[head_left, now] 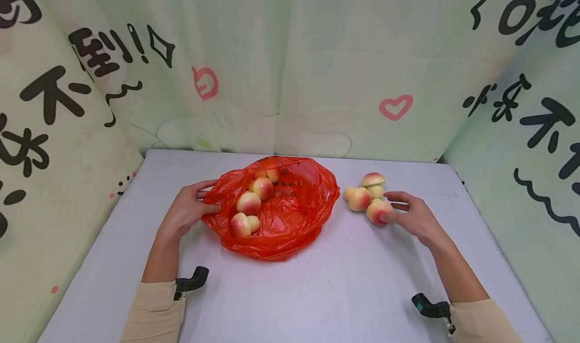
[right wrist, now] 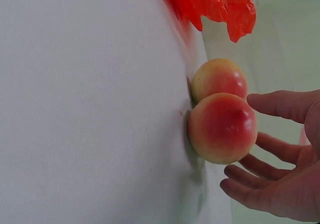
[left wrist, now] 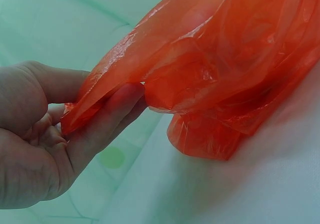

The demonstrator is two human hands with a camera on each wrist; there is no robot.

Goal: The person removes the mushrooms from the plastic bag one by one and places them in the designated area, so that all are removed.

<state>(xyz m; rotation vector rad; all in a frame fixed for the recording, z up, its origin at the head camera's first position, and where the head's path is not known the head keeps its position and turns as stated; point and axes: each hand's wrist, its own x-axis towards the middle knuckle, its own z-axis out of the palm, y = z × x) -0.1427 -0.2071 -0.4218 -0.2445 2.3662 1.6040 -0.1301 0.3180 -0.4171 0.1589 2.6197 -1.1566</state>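
A red plastic bag (head_left: 290,217) lies spread with its mouth wide on the table. My left hand (head_left: 188,209) pinches the bag's left edge between thumb and fingers, and the left wrist view shows the film (left wrist: 200,73) running out from that hand (left wrist: 55,129). Several mushroom-shaped pieces with red-and-yellow caps (head_left: 248,203) and pale stems are inside the bag. To its right, 3 similar mushrooms sit together, one with its cap (head_left: 373,179) up. My right hand (head_left: 414,217) has its fingers spread around the nearest mushroom (right wrist: 222,129), thumb at its side; firm contact cannot be judged.
The white table (head_left: 290,302) has green-white printed curtains (head_left: 335,71) behind it and on both sides. A black wrist-camera mount (head_left: 192,280) sticks out from the left sleeve, another mount (head_left: 430,307) from the right sleeve.
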